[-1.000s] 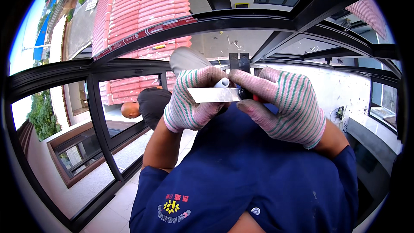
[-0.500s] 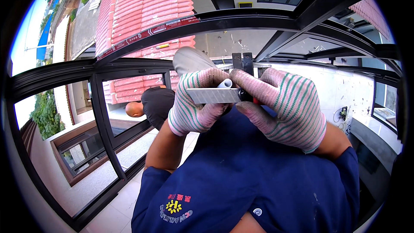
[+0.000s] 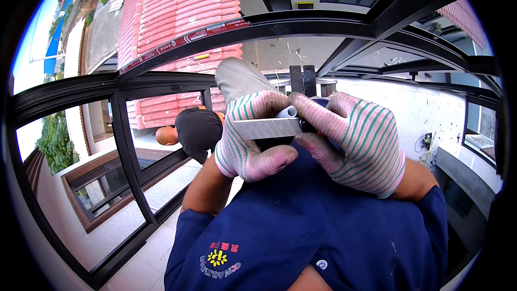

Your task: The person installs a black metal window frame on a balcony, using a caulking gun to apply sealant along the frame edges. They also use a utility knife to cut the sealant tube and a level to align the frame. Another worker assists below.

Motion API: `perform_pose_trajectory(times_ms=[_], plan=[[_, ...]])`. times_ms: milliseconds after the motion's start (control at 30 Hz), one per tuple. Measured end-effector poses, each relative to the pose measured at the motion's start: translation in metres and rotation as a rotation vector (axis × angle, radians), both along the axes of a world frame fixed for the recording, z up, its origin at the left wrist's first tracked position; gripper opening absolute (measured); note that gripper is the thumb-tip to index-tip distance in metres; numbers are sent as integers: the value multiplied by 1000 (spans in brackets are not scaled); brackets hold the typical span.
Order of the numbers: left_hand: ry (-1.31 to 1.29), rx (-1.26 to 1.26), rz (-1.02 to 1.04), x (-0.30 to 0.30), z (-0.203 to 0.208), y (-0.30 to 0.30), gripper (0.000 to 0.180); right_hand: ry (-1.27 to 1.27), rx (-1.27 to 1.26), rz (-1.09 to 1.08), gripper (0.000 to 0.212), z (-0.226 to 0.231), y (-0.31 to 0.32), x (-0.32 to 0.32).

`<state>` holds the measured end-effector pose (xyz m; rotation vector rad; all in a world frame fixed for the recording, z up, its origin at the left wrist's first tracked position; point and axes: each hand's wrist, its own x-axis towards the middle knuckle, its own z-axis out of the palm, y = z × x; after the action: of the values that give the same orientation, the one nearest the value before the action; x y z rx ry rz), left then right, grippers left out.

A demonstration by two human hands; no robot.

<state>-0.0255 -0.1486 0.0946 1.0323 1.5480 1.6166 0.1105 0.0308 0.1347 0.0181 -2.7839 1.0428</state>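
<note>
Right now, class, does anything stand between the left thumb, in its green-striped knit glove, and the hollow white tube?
Yes, in this view: the flat silver metal blade lies between the tube and the thumb of the left hand. Contact is unclear.

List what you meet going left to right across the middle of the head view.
Green foliage, black upright bar, bent co-worker, gloved left hand, gloved right hand, pale ledge.
</note>
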Motion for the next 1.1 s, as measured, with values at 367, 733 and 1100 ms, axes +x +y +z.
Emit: perform_pose_trajectory(times_ms=[367, 733, 1100], plan=[[60, -62, 131, 9, 10, 0, 47, -8, -15, 12, 54, -1, -2, 3], [-31, -73, 117, 8, -2, -1, 51, 16, -19, 25, 56, -1, -1, 2], [15, -67, 128, 7, 6, 1, 49, 47, -46, 23, 54, -2, 0, 3]])
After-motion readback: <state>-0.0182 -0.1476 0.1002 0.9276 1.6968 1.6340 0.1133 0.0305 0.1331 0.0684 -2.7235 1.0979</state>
